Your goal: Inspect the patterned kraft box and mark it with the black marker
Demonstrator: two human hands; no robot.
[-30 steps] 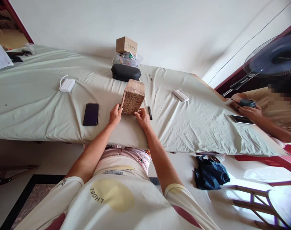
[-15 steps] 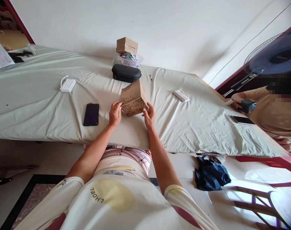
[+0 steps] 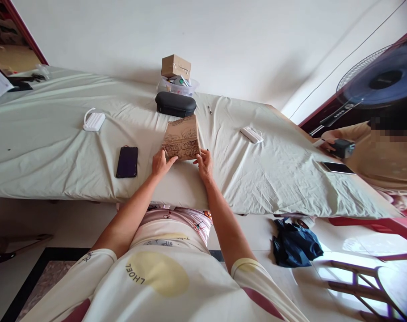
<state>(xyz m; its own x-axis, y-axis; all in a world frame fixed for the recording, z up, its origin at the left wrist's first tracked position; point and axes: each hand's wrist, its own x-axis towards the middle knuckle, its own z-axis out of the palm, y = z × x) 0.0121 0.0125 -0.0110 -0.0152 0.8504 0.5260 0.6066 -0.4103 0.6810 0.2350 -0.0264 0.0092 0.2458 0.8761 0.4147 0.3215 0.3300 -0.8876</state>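
Grip on both sides is narrow and closed on one cardboard box (image 3: 181, 138): the left hand (image 3: 161, 163) pinches its near left corner, thumb laid along the bottom edge, and the right hand (image 3: 204, 166) holds the near right corner between thumb and fingers. The box sits between the hands, just in front of the person, tilted, with dark scribbled lines over the surface turned toward the camera. Its inside is hidden, and whether it touches the counter (image 3: 72, 170) beneath, spread with a pale cloth, cannot be told.

Just beyond the box lies a closed black case (image 3: 175, 104); its contents cannot be seen. Behind that stands a clear plastic tub (image 3: 195, 84) holding a jumble of small items, one with a green spot. A plain carton (image 3: 175, 67) shows above the tub, though whether it rests on it or stands behind is unclear.

A dark phone (image 3: 127, 162) lies left of the left hand, with a white device (image 3: 94, 121) farther off and a second white device (image 3: 252, 134) well to the right. At far right, another person (image 3: 387, 161) holds a dark block-shaped object (image 3: 343, 148).
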